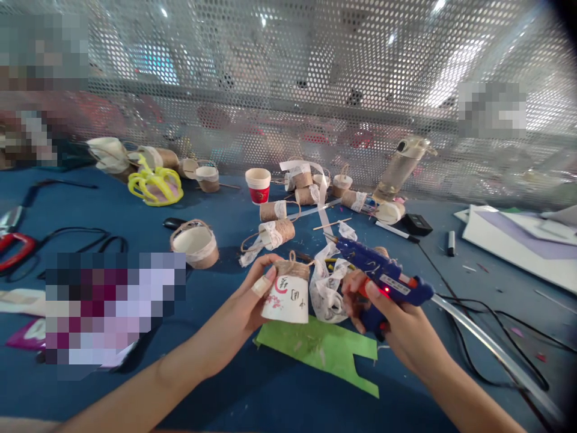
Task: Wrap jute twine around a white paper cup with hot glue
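My left hand [256,291] is closed around a white paper cup [288,300] that is turned upside down. Twine wraps the cup's upper end, with a small loop on top, and printed characters show on its side. In my right hand [378,307] is a blue glue gun [383,270] with a lit red light; its nozzle points up and left, apart from the cup. A clear glue stick [491,355] trails from the gun's back. Between my hands lies crumpled white lace [331,291], and a green sheet [320,352] is below the cup.
Several twine-wrapped cups stand or lie behind, among them a wide one [196,246] and a red-and-white cup [258,185]. Red-handled scissors [18,249] are at left. A black cord [469,361] and white boards [518,240] occupy the right. Perforated metal [270,78] bounds the back.
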{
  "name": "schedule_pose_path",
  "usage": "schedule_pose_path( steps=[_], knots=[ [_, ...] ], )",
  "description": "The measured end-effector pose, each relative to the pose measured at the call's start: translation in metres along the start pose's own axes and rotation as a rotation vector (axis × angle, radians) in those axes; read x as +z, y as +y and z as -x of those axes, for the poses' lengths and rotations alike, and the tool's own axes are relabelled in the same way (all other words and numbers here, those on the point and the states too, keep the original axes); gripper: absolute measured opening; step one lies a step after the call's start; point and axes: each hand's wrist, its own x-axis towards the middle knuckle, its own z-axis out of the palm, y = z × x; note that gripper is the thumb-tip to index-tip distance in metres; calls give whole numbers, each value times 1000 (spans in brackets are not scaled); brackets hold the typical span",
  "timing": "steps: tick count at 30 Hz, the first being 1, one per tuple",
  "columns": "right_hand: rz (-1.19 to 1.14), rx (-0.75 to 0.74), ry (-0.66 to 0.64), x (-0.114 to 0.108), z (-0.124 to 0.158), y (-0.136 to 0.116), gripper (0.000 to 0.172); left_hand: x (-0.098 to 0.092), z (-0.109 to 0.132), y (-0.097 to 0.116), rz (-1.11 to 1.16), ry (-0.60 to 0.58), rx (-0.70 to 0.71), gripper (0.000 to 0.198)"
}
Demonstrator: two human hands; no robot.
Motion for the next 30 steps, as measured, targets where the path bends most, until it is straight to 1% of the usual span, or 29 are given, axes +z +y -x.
schedule_pose_path(
  steps=[3, 5, 9, 11, 13, 15, 18, 22, 26, 28, 30],
  knots=[
    [-19, 40, -35, -1, 4, -1, 21, -1, 0, 1, 12, 11, -21, 15],
    [-3, 22, -24, 1, 4, 1, 20, -1, 0, 1, -23, 16, -31, 19],
    [109, -18, 31, 10, 4, 4, 19, 2, 1, 0, -142, 23, -60, 36],
    [175, -7, 87, 14, 4, 5, 19, 5, 1, -2, -184, 16, -68, 40],
    [202, -1, 145, 17, 5, 6, 22, 6, 0, -5, -211, -35, -67, 38],
    [226, -14, 169, 18, 6, 8, 24, 6, -1, -10, -235, -113, -54, 36],
    [268, -12, 156, 17, 6, 10, 21, 5, -3, -16, -257, -178, -20, 37],
    [244, -17, 133, 16, 6, 11, 23, 5, -2, -19, -257, -205, -28, 41],
    [263, 6, 130, 14, 6, 7, 27, 9, 0, -14, -268, -142, -85, 44],
    [257, 16, 124, 13, 5, 3, 28, 11, 0, -9, -288, -75, -97, 42],
    [240, 21, 116, 12, 3, -2, 27, 11, -1, -3, -304, 27, -60, 35]
  ],
)
